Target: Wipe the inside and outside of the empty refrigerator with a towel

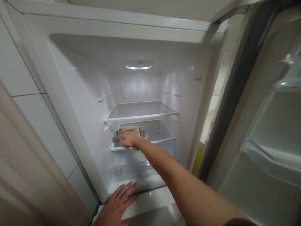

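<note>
Inside an open fridge (77, 84), my right hand (129, 138) is pressed onto a crumpled beige and grey cloth (128, 129), gripping it. The cloth lies at the left front part of the lower glass shelf (155, 131) and hangs slightly over its front edge. Part of the cloth is hidden under the hand. My left hand (117, 202) is low in the view with its fingers spread, at the fridge's bottom front edge. It holds nothing; whether it rests on the edge is hard to tell.
Above the cloth sits another glass shelf (141, 110). A clear drawer (138, 170) is below. The opened door (258, 125), with clear door bins (275, 157), stands to the right. A lit lamp (138, 67) is at the top, and a tiled wall (25, 116) runs along the left.
</note>
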`<state>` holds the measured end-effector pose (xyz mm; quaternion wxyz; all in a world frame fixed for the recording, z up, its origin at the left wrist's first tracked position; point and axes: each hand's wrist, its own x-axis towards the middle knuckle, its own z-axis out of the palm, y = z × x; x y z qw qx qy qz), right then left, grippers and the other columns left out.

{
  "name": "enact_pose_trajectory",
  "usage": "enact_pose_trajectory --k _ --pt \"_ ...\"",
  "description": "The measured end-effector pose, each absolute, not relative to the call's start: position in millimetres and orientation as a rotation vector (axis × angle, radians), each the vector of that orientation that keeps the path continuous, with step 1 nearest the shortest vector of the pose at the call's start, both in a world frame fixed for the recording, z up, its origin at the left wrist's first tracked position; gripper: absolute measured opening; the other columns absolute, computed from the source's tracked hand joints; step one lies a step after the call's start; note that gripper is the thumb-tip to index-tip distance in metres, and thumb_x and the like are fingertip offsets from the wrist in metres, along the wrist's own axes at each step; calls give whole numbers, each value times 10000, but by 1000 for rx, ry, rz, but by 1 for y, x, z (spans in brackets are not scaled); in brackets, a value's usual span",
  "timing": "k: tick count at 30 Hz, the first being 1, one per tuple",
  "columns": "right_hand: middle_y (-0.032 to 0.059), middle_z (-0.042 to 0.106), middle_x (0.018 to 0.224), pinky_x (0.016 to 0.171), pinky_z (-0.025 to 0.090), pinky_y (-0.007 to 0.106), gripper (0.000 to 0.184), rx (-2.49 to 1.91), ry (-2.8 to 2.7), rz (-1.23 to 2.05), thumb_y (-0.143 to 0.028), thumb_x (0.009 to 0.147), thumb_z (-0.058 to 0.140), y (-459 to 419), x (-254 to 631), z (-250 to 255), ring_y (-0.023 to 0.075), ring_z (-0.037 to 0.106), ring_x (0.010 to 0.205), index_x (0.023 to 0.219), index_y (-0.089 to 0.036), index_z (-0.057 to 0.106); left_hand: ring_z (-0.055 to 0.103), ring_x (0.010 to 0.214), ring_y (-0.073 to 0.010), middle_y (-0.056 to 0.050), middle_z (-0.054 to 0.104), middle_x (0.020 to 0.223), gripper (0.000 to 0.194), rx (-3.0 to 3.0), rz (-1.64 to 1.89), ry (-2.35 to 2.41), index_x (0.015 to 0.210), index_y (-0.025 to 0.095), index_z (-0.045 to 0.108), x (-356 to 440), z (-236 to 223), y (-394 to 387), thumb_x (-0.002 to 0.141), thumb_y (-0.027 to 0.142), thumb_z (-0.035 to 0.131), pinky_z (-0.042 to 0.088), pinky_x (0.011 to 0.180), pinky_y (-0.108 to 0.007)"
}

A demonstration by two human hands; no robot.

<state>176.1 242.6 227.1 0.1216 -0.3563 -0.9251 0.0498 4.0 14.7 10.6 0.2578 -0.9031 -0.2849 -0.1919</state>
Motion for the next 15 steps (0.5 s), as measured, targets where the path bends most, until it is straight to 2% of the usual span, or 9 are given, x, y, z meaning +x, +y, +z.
enact_pose_trajectory --k 4,8,12,15 --pt "117 502 1747 1333 412 519 554 -1065 -2697 166 -422 1077 612 218 223 224 326 509 1599 1587 -206 642 450 1595 -265 -7 448 1811 886 -2430 -503 -744 1670 381 527 6 16 11 847 528 821 275 1330 -412" --pt "102 567 1697 1307 432 424 543 -1374 -2565 89 -447 1062 628 211 284 226 293 561 1546 1557 -229 671 459 1587 -269 -24 488 1785 861 -2422 -494 -704 1674 370 527 6 20 9 859 482 779 263 1336 -414" --pt "164 644 1592 1269 459 447 544 -1659 -2339 -15 -451 1075 575 226 332 227 324 620 1463 1528 -169 682 476 1558 -267 -14 603 1690 738 -2376 -545 -654 1634 386 579 6 12 20 909 453 707 273 1326 -409" --pt "202 666 1551 1243 476 451 535 -1792 -2180 -67 -444 1067 566 249 345 226 345 644 1426 1481 -140 712 501 1524 -254 12 709 1549 643 -2323 -598 -617 1560 436 647 5 0 35 938 276 631 271 1328 -400"
